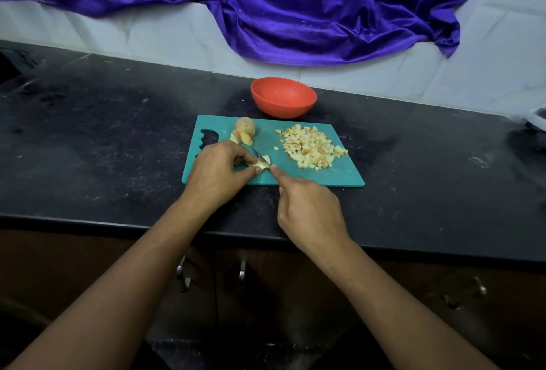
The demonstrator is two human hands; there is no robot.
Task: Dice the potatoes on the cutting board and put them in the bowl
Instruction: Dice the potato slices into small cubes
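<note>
Mid-dicing on teal plastic cutting board (331, 176), round red bowl (283, 103) just behind, seemingly unfilled. Holds heap of pale diced potato (310, 148) at right, whole brown potato (245, 126) far left. Pinches small potato wedge (262, 164) in left hand (217, 171); grips slim steel knife (256, 153) in right hand (310, 210), blade on wedge. Next, probably: slice down, keeping fingertips clear.

The black, dusty-speckled counter (103, 133) runs along a pale tiled wall. A teal cutting board (339, 176) lies flat near the counter's front edge, its handle cutout to the left. Just behind the board, close to the wall, stands a red bowl (283, 108).
</note>
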